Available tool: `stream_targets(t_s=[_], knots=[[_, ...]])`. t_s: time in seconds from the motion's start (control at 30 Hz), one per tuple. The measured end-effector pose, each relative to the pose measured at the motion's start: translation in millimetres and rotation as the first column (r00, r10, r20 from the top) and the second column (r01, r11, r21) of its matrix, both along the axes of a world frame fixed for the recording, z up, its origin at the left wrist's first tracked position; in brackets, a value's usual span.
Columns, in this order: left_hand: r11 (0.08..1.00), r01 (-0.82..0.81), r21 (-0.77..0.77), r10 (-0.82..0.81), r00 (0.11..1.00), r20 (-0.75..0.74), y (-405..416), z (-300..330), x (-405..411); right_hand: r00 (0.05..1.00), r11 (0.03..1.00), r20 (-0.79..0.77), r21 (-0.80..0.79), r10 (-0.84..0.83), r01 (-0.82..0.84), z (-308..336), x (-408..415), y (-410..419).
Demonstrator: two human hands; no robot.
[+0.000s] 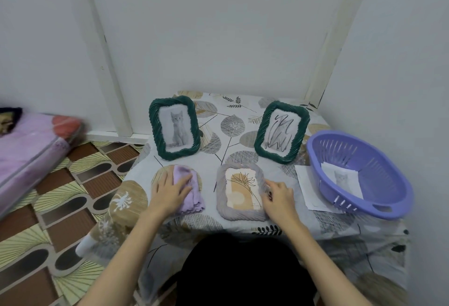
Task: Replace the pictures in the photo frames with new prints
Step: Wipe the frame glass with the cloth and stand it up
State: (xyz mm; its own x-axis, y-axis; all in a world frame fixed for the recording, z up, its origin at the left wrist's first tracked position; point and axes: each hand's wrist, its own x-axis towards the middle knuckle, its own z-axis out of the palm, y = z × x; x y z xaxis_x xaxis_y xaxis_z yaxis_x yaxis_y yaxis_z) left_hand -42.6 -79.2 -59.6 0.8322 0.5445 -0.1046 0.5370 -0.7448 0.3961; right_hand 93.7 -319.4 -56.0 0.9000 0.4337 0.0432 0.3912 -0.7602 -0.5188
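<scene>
A table with a leaf-pattern cover stands in a corner. At its centre-front a grey frame lies flat, face up, with a flower print inside. The right hand rests on this frame's 3 o'clock edge, fingers curled on the rim; I cannot tell if it really grips it. At 9 o'clock from the grey frame, the left hand lies flat and open on a folded lilac cloth. Two green frames stand upright behind: the cat frame at 11 o'clock, and the scribble frame at 1 o'clock. At 3 o'clock, a purple basket holds a cat print; it sits partly on a white sheet.
</scene>
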Motion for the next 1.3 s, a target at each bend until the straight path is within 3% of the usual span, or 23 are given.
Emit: stream_targets(t_s=[0.07, 0.13, 0.2, 0.27, 0.4, 0.53, 0.6, 0.67, 0.73, 0.8, 0.9, 1.07, 1.3], knots=[[0.999, -0.035, 0.013, 0.036, 0.996, -0.086, 2, -2, 1, 0.998, 0.986, 0.043, -0.157, -0.053, 0.059, -3, -2, 0], [0.984, -0.026, 0.177, 0.035, 0.998, -0.043, -5, 5, 8, 0.994, 0.971, 0.088, -0.225, -0.064, 0.083, -6, -6, 1], [0.951, 0.009, 0.309, -0.026, 0.998, 0.051, -19, 12, 21, 0.991, 0.970, 0.110, -0.219, -0.078, 0.101, -7, -8, 3], [0.951, 0.063, 0.301, -0.093, 0.992, 0.086, -40, 13, 38, 0.991, 0.980, 0.066, -0.157, -0.116, 0.125, -7, -8, 5], [0.994, 0.108, -0.034, -0.106, 0.993, 0.051, -80, 13, 57, 0.961, 0.959, -0.176, 0.149, -0.214, 0.241, 1, -5, 7], [0.940, 0.053, -0.338, 0.023, 0.976, 0.217, -92, 14, 58, 0.842, 0.775, -0.521, 0.473, -0.139, 0.420, 7, 1, 3], [0.811, 0.011, -0.585, 0.213, 0.925, 0.314, -91, 20, 57, 0.820, 0.677, -0.570, 0.585, -0.048, 0.446, 8, 3, -2], [0.594, 0.022, -0.804, 0.409, 0.853, 0.325, -87, 31, 56, 0.829, 0.613, -0.557, 0.670, 0.043, 0.419, 13, 3, -6], [0.399, 0.089, -0.913, 0.478, 0.829, 0.290, -83, 43, 55, 0.835, 0.552, -0.532, 0.742, 0.139, 0.381, 21, 2, -11], [0.337, 0.170, -0.926, 0.469, 0.822, 0.322, -80, 57, 55, 0.850, 0.526, -0.482, 0.790, 0.214, 0.315, 35, 3, -13], [0.355, 0.302, -0.885, 0.452, 0.773, 0.445, -75, 76, 55, 0.855, 0.535, -0.403, 0.825, 0.327, 0.184, 56, 12, -16], [0.423, 0.496, -0.758, 0.308, 0.708, 0.636, -69, 109, 55, 0.785, 0.563, -0.369, 0.826, 0.498, 0.032, 102, 24, -7], [0.440, 0.547, -0.712, 0.261, 0.681, 0.685, -47, 115, 63, 0.752, 0.544, -0.321, 0.837, 0.576, -0.059, 129, 48, 20]])
